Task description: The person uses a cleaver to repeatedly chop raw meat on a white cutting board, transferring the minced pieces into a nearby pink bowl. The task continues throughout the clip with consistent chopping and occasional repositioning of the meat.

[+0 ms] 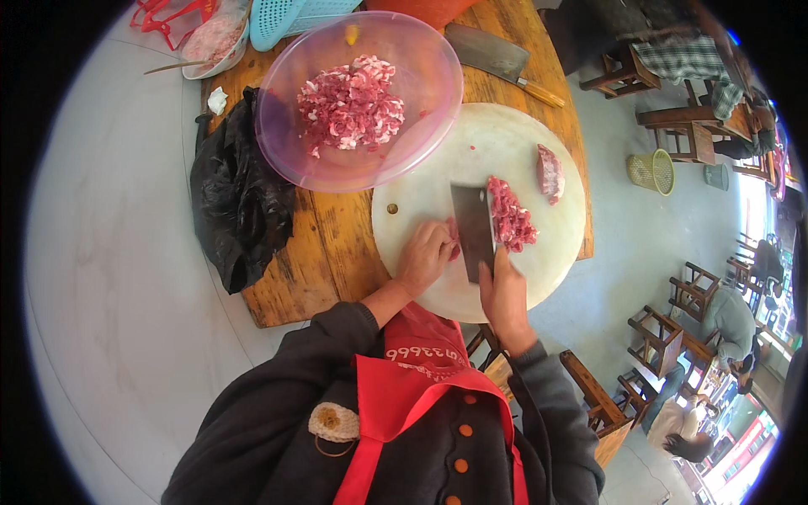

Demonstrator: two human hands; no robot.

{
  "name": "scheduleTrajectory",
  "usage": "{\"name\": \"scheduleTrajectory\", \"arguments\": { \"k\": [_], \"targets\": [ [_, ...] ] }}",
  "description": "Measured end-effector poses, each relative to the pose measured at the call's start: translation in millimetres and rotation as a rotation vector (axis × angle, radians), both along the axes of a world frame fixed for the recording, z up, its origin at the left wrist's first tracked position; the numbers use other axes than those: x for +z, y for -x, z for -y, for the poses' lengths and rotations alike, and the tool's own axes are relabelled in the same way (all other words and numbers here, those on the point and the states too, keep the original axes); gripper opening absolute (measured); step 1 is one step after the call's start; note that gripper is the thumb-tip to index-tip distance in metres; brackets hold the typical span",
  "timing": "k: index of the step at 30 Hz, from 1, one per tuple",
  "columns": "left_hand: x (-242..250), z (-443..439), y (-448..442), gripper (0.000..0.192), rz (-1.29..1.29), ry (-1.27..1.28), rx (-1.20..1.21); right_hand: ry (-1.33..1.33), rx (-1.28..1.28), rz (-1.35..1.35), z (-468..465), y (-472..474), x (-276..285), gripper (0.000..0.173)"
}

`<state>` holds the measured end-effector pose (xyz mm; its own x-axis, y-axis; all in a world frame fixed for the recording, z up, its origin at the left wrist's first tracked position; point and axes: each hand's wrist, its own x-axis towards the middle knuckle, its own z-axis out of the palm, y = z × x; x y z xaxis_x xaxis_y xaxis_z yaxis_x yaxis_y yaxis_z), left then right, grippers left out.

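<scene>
On a round white cutting board (435, 180), my right hand (505, 297) grips a cleaver (475, 227), its broad blade tilted over the board. Just left of the blade, my left hand (429, 255) presses its fingers on a piece of raw meat (454, 240), mostly hidden by the hand and the blade. Chopped meat (511, 214) lies in a small heap along the blade's right side. Farther right rests an uncut chunk of meat (550, 175). A translucent pink basin (278, 145) with a pile of chopped meat (353, 107) overlaps the board's upper left.
A second cleaver (489, 53) lies on the wooden table (328, 252) behind the board. At the left edge is a black plastic bag (240, 202). A blue basket (297, 22) and a bowl of ground meat (218, 47) stand at the back. People sit among wooden stools (656, 338) to the right.
</scene>
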<state>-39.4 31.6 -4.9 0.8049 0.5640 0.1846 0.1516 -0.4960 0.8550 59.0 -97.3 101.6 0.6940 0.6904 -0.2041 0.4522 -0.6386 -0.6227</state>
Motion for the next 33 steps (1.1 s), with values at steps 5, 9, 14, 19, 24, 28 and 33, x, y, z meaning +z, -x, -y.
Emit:
{"name": "scheduleTrajectory", "arguments": {
  "k": [5,9,14,19,24,28,33],
  "targets": [
    [4,-1,0,0.015,-0.014,-0.047,0.006,0.132,0.045,-0.098,45,28,4,0.018],
    [6,-3,-5,0.016,0.020,-0.054,-0.009,-0.004,-0.003,0.057,0,20,-24,0.018],
    [6,-5,-2,0.018,0.041,-0.024,-0.031,-0.125,-0.117,0.134,-70,-30,-43,0.018],
    [0,-2,2,0.017,0.018,-0.005,0.008,-0.074,0.011,0.038,-18,-13,-16,0.017],
    [5,-2,0,0.016,0.020,-0.027,0.003,0.059,0.031,-0.097,40,27,2,0.019],
    [3,-4,-4,0.017,0.037,-0.046,-0.028,0.011,-0.027,0.060,-5,20,-24,0.018],
    [1,-7,2,0.022,0.038,-0.024,-0.037,-0.137,-0.114,0.132,-67,-28,-43,0.019]
  ]
}}
